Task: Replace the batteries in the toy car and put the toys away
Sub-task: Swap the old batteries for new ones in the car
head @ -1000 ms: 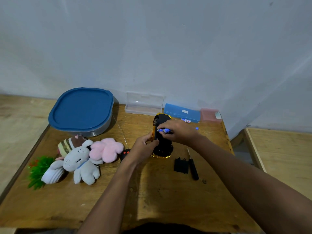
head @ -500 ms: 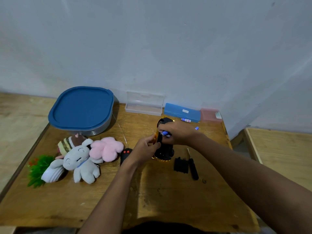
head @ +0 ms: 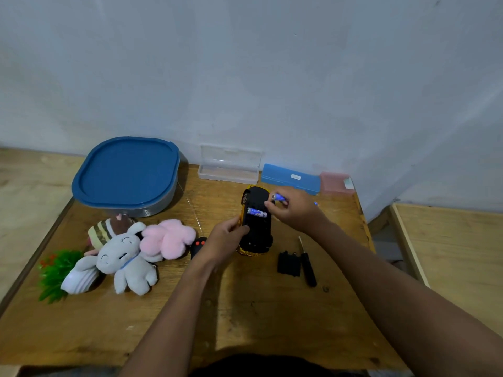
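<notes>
Both bare forearms reach forward from the lower edge of the view and converge. The left hand [head: 224,240] is curled, thumb and fingers gripping the side of the toy car [head: 258,232] just to its right. The right hand [head: 296,210] sits just beyond and to the right of the left, knuckles up, fingers curled, pinching a battery [head: 278,197] at its fingertips. The two hands are near each other but apart.

Upturned yellow toy car [head: 257,229], black underside up, blue battery [head: 257,212] across its compartment
</notes>
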Demonstrator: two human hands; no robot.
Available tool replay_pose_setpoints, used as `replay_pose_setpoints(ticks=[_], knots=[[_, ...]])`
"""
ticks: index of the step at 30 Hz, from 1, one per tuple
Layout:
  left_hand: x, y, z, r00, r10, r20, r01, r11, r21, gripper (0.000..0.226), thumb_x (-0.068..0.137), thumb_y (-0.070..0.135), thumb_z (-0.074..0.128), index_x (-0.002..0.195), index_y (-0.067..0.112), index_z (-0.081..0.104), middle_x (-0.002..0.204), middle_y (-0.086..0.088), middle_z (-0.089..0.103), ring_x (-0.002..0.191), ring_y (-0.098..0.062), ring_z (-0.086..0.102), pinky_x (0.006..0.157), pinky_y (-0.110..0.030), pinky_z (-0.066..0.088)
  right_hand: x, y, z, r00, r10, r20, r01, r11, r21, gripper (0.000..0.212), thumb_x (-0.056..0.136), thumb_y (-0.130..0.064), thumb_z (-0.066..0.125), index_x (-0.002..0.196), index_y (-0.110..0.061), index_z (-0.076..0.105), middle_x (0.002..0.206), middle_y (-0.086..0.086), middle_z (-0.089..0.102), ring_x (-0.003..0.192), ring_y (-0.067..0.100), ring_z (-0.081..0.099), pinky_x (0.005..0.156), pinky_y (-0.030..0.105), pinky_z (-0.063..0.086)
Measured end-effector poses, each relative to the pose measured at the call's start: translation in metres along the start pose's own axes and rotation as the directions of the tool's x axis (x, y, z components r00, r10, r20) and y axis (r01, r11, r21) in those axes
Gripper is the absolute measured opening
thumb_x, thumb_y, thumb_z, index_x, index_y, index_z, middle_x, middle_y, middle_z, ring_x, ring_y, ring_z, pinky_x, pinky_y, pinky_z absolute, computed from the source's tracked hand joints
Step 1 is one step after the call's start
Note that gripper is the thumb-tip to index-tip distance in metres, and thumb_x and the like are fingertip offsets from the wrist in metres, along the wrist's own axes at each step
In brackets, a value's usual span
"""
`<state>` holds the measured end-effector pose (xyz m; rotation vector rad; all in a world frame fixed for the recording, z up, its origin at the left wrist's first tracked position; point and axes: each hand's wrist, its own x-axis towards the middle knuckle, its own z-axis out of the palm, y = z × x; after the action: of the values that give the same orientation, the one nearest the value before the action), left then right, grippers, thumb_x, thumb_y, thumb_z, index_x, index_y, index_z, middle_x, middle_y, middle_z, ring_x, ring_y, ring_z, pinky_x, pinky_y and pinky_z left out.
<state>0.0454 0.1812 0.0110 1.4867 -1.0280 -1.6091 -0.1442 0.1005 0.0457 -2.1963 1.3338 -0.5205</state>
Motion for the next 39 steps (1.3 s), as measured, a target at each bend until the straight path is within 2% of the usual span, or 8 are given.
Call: replay_pose_setpoints(ticks=[7,9,12,17,19,27,35,39], knots=[[0.004,-0.001,0.001,0.998,-0.026,-0.054,0.022,0.998,-0.064,0.047,0.094,0.024,0.055,0.140,0.023,0.053,0.120,-0.002,0.071,0.115,-0.020,0.064,0.106,-0.050,0.045,-0.019,-0.006,0.024,0.937,0.339,-0.081,-0.314,0.922,0.228,0.033,0.089,-0.023,0.059,0.057,-0.018,0.052,0.052,-0.003,0.045,0.049,0.007,0.037,0.049,0.025,0.031],[0.001,0.002,0.004,0.998,0.002,-0.059,-0.006,0.998,-0.060,0.041,0.097,0.019,0.054,0.137,0.025,0.056,0.117,-0.001,0.071,0.112,-0.020,0.066,0.104,-0.048,0.048,-0.024,-0.014,0.027,0.929,0.349,-0.126,-0.311,0.917,0.251,0.023,0.090,-0.022,0.060,0.067,-0.023,0.065,0.061,-0.005,0.055,0.058,0.007,0.048,0.053,0.024,0.038],[-0.002,0.005,0.007,0.997,0.042,-0.059,-0.045,0.997,-0.059,0.032,0.100,0.011,0.051,0.116,0.038,0.060,0.110,0.004,0.071,0.105,-0.013,0.066,0.096,-0.035,0.052,-0.029,-0.025,0.031,0.909,0.370,-0.192,-0.313,0.910,0.271,0.017,0.090,-0.018,0.063,0.099,-0.010,0.075,0.081,-0.003,0.065,0.076,0.012,0.059,0.069,0.027,0.050],[-0.001,0.004,0.013,0.994,0.075,-0.085,-0.081,0.994,-0.072,0.041,0.099,0.009,0.054,0.138,0.022,0.049,0.122,-0.002,0.065,0.109,-0.016,0.065,0.093,-0.033,0.054,-0.034,-0.036,0.038,0.887,0.389,-0.249,-0.322,0.907,0.270,0.018,0.090,-0.016,0.062,0.092,-0.003,0.074,0.085,0.014,0.071,0.079,0.024,0.066,0.067,0.034,0.052],[-0.002,0.006,0.016,0.991,0.088,-0.097,-0.095,0.992,-0.078,0.037,0.099,0.007,0.053,0.131,0.024,0.048,0.118,0.000,0.064,0.104,-0.013,0.064,0.084,-0.026,0.055,-0.033,-0.037,0.040,0.869,0.423,-0.257,-0.346,0.891,0.295,0.019,0.090,-0.017,0.061,0.088,-0.003,0.073,0.080,0.014,0.070,0.076,0.025,0.064,0.065,0.038,0.052],[-0.010,0.005,0.027,0.974,0.202,-0.105,-0.199,0.979,0.031,0.043,0.099,0.008,0.053,0.140,0.020,0.043,0.113,0.008,0.057,0.100,-0.004,0.059,0.073,-0.014,0.054,-0.025,-0.038,0.042,0.747,0.632,-0.207,-0.508,0.743,0.435,0.036,0.091,-0.018,0.053,0.056,-0.017,0.046,0.056,0.000,0.045,0.051,0.010,0.040,0.046,0.022,0.029],[-0.012,-0.001,0.034,0.965,0.254,-0.065,-0.252,0.967,0.041,0.042,0.098,0.004,0.053,0.110,0.044,0.050,0.107,0.017,0.057,0.098,-0.004,0.061,0.076,-0.023,0.057,-0.027,-0.034,0.048,0.668,0.733,-0.130,-0.591,0.628,0.507,0.028,0.092,-0.021,0.050,0.065,-0.014,0.051,0.063,0.004,0.050,0.054,0.014,0.046,0.049,0.026,0.035],[-0.013,-0.004,0.036,0.963,0.263,-0.062,-0.262,0.965,0.033,0.043,0.099,0.004,0.052,0.114,0.044,0.049,0.108,0.017,0.057,0.100,-0.006,0.062,0.079,-0.025,0.058,-0.025,-0.034,0.050,0.639,0.765,-0.080,-0.613,0.570,0.548,0.021,0.091,-0.024,0.049,0.075,-0.011,0.054,0.076,0.011,0.058,0.066,0.020,0.057,0.057,0.033,0.043]])
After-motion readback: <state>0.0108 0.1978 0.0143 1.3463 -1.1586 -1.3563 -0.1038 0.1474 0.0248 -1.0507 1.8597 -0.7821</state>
